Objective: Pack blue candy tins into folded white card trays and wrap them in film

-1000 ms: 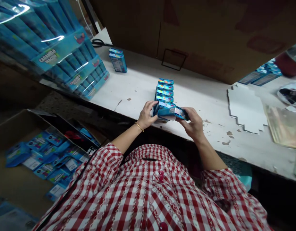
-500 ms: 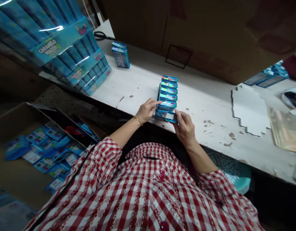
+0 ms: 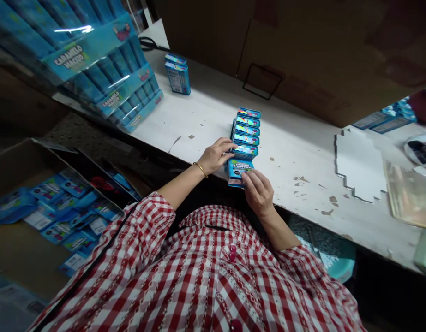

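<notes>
Head view: the left hand (image 3: 216, 156) is laid over the near end of a row of small boxes (image 3: 245, 131), fingers extended and unclenched, with a thin gold bangle (image 3: 200, 169) on the wrist. The row stands on edge, glossy printed card packed tightly, on a white tabletop (image 3: 202, 122) with chipped, peeling laminate. A blue candy box (image 3: 238, 171) is grasped by the right hand (image 3: 257, 193), fingers wrapped over it; it is held just beside the row's near end, at the table edge. Two upright boxes (image 3: 177, 78) are placed further along, near black-handled scissors (image 3: 148, 44). A clear-plastic-wrapped blue display tray (image 3: 102, 60) sits at left, below a brown corrugated carton (image 3: 303, 55). A white die-cut card sheet (image 3: 360, 168) lies at right. Loose blue packets (image 3: 58, 230) lie in an open cardboard box (image 3: 12, 168) below. A red-checked woven shirt (image 3: 199, 272) fills the bottom.
</notes>
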`<state>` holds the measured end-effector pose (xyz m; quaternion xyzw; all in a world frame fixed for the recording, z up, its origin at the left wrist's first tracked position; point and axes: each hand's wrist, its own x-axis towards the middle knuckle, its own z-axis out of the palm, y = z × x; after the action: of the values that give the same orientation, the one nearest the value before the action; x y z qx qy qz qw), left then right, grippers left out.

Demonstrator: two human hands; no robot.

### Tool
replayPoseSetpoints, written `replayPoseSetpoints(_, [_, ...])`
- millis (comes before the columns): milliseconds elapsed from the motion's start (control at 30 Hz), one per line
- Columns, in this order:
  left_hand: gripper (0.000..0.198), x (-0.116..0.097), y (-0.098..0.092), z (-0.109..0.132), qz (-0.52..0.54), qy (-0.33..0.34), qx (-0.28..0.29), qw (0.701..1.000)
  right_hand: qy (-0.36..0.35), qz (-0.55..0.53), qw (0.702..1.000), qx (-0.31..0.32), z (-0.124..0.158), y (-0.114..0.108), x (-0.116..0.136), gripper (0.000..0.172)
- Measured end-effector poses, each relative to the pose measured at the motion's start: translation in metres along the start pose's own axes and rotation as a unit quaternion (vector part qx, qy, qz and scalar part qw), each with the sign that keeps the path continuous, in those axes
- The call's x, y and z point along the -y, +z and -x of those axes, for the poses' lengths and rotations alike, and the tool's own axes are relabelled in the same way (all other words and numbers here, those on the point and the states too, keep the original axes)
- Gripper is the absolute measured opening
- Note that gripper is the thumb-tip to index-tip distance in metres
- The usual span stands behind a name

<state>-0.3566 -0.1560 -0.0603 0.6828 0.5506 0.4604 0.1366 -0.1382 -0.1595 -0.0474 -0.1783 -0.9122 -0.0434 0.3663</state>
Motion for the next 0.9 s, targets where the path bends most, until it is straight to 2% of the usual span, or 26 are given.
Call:
replayPoseSetpoints(100, [0.021,0.000,0.001,-0.005,-0.045,0.001,0.012,0.999,0.037,0.006,0.999,-0.016,0.018,0.006,-0.004,0.043])
replayPoseSetpoints(200, [0.019,-0.001,0.001,-0.007,-0.095,0.011,0.023,0.995,0.056,-0.004,0.998,0.003,0.017,0.004,-0.004,0.042])
replayPoseSetpoints(400, [0.010,-0.011,-0.005,-0.017,-0.120,0.060,0.027,0.991,0.065,0.021,0.992,0.108,-0.011,-0.014,-0.002,0.044])
replayPoseSetpoints(500, [0.016,-0.018,-0.007,-0.027,-0.091,0.088,0.043,0.991,0.076,0.041,0.983,0.163,-0.027,-0.020,-0.007,0.045])
replayPoseSetpoints(567, [0.017,-0.021,-0.008,-0.033,-0.069,0.085,0.044,0.993,0.083,0.052,0.976,0.194,-0.040,-0.019,-0.011,0.047])
replayPoseSetpoints(700, [0.023,-0.019,-0.012,-0.036,-0.040,0.015,-0.042,0.998,0.077,0.059,0.967,0.236,-0.060,-0.007,-0.017,0.050])
replayPoseSetpoints(900, [0.036,0.003,-0.023,-0.032,0.017,-0.090,-0.149,0.985,0.072,0.006,0.960,0.272,-0.063,0.009,-0.037,0.068])
